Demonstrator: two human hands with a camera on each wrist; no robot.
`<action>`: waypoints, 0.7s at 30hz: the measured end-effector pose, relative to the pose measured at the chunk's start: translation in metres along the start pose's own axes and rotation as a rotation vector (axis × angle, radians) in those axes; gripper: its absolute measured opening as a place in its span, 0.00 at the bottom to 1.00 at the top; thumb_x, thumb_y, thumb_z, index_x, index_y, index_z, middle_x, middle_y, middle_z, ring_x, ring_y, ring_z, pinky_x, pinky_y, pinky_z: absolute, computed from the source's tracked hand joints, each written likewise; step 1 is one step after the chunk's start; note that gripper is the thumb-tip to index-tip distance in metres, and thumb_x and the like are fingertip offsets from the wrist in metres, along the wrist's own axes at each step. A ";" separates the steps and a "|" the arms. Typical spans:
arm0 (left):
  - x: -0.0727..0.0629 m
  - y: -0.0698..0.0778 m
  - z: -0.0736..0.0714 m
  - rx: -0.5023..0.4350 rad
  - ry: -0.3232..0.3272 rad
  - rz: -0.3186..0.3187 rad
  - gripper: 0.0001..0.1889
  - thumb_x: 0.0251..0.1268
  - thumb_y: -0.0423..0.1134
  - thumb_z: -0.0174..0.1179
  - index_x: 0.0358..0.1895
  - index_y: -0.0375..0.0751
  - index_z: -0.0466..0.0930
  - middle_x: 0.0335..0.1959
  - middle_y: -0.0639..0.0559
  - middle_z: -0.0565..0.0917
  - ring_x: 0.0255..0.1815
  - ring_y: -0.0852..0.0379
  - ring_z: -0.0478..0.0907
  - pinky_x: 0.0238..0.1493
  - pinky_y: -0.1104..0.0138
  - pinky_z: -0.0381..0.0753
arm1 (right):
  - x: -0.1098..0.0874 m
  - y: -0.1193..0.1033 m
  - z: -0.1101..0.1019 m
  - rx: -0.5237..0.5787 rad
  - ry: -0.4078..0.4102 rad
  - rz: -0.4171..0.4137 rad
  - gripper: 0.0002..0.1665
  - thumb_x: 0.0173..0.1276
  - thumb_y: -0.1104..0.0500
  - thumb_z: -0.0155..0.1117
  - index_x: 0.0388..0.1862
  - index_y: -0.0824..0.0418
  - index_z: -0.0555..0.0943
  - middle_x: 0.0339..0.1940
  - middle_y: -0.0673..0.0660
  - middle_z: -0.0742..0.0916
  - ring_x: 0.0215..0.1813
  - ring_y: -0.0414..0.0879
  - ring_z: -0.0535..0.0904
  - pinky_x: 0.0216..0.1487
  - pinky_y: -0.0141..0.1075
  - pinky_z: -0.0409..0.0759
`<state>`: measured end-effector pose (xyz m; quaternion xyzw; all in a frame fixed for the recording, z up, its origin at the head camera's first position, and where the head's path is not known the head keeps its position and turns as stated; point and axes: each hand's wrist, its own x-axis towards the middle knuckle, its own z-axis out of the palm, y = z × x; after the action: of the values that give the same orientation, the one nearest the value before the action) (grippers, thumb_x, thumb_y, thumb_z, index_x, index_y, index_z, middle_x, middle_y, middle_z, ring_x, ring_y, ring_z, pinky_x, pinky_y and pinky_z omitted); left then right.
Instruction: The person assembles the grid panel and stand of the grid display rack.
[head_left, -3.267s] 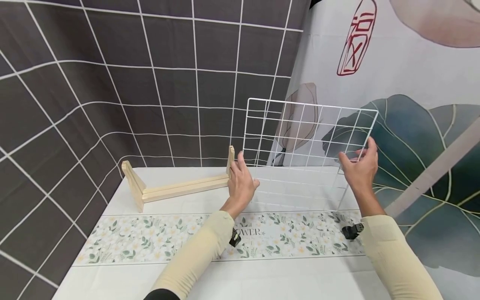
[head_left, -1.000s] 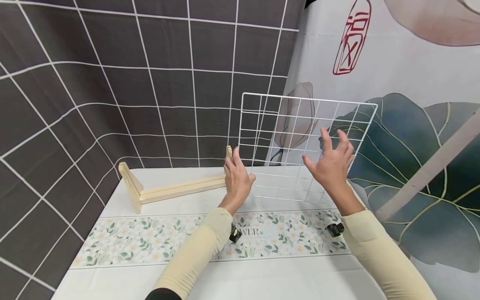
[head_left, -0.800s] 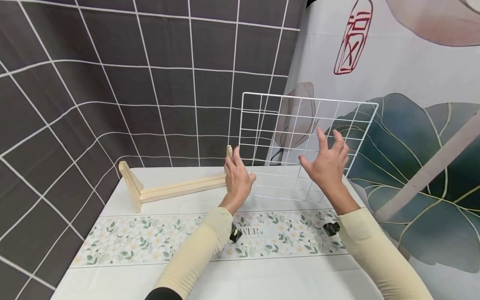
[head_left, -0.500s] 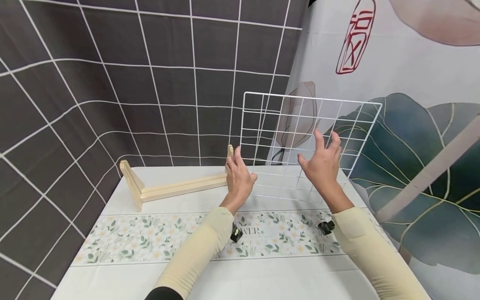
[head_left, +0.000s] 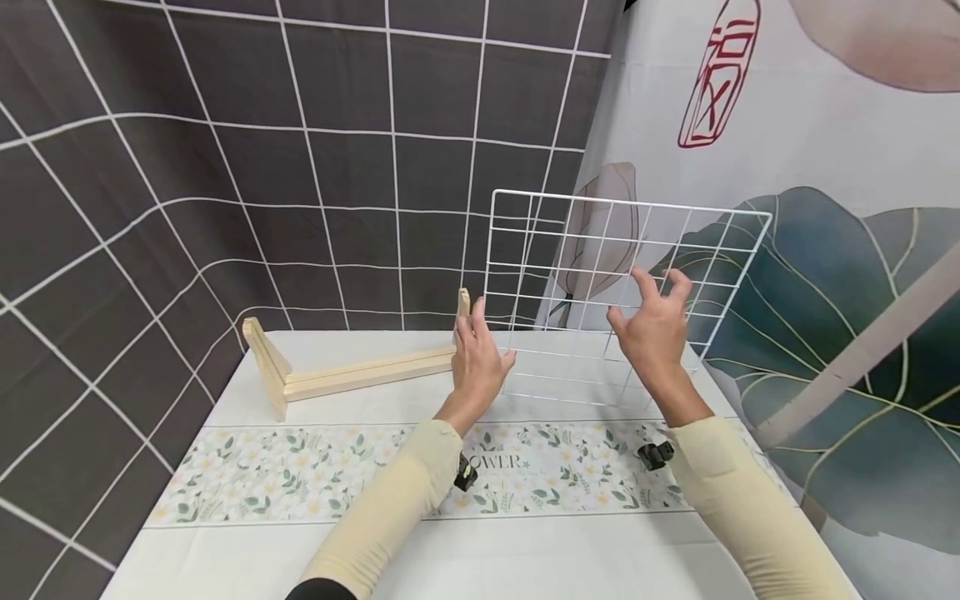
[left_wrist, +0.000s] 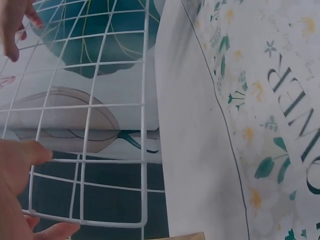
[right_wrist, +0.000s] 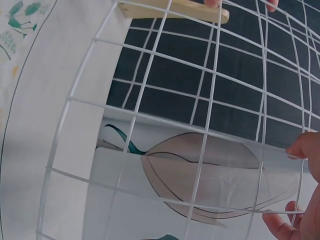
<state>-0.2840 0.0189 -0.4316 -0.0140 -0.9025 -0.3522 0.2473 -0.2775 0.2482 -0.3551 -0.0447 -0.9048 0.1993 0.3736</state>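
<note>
A white wire grid panel (head_left: 585,233) stands tilted upright at the back right of the table. At its left edge my left hand (head_left: 478,367) grips the wire, thumb on the near side and fingertips (left_wrist: 62,230) showing behind. My right hand (head_left: 654,329) is at the middle of the panel, its bent fingers hooked on the wires in the right wrist view. To the left lies a pale wooden stand (head_left: 367,377), a long rail between two upright end pieces. Its right end piece (head_left: 463,302) is partly hidden behind my left hand, close to the panel's edge.
The white table (head_left: 315,554) has a flowered band (head_left: 277,475) with printed lettering across it. Behind it hangs a dark cloth with white grid lines (head_left: 330,167). A printed leaf curtain (head_left: 825,292) hangs at the right, behind the panel.
My right hand left the panel's right edge, spread its fingers and moved left to the panel's middle, where its fingers now bend onto the wires. The left hand stays at the left edge.
</note>
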 end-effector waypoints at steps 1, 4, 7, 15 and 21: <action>0.000 -0.001 0.000 0.001 0.001 0.004 0.58 0.47 0.41 0.81 0.79 0.49 0.50 0.62 0.38 0.70 0.65 0.40 0.73 0.35 0.52 0.85 | 0.000 0.000 0.000 0.004 0.006 -0.004 0.37 0.62 0.59 0.73 0.70 0.55 0.73 0.74 0.69 0.64 0.40 0.68 0.78 0.34 0.57 0.78; -0.001 -0.004 -0.001 0.003 0.007 0.027 0.58 0.48 0.43 0.81 0.80 0.49 0.49 0.63 0.38 0.70 0.64 0.40 0.74 0.33 0.53 0.85 | 0.000 -0.001 0.000 0.011 0.019 -0.010 0.36 0.62 0.60 0.73 0.70 0.55 0.74 0.74 0.69 0.64 0.39 0.68 0.78 0.34 0.57 0.77; 0.000 -0.008 -0.004 0.006 -0.007 0.053 0.59 0.48 0.45 0.81 0.80 0.50 0.48 0.62 0.38 0.70 0.60 0.42 0.75 0.31 0.56 0.84 | 0.000 -0.002 0.000 0.010 0.023 -0.011 0.36 0.62 0.59 0.72 0.70 0.55 0.73 0.74 0.69 0.64 0.34 0.65 0.75 0.32 0.55 0.76; 0.007 -0.022 -0.022 -0.053 -0.083 0.089 0.58 0.52 0.50 0.78 0.82 0.56 0.46 0.65 0.41 0.68 0.61 0.44 0.73 0.31 0.55 0.83 | 0.004 0.001 -0.003 0.013 0.058 -0.015 0.36 0.62 0.59 0.73 0.70 0.54 0.74 0.73 0.69 0.65 0.25 0.57 0.68 0.26 0.47 0.67; 0.014 -0.037 -0.043 -0.090 -0.078 0.090 0.54 0.55 0.48 0.77 0.81 0.58 0.49 0.66 0.43 0.67 0.64 0.43 0.71 0.36 0.52 0.84 | 0.005 0.002 -0.003 0.025 0.049 -0.010 0.37 0.63 0.59 0.73 0.71 0.54 0.74 0.73 0.68 0.65 0.26 0.58 0.69 0.27 0.47 0.67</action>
<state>-0.2846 -0.0384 -0.4210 -0.0793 -0.8932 -0.3801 0.2269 -0.2791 0.2521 -0.3511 -0.0401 -0.8931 0.2075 0.3971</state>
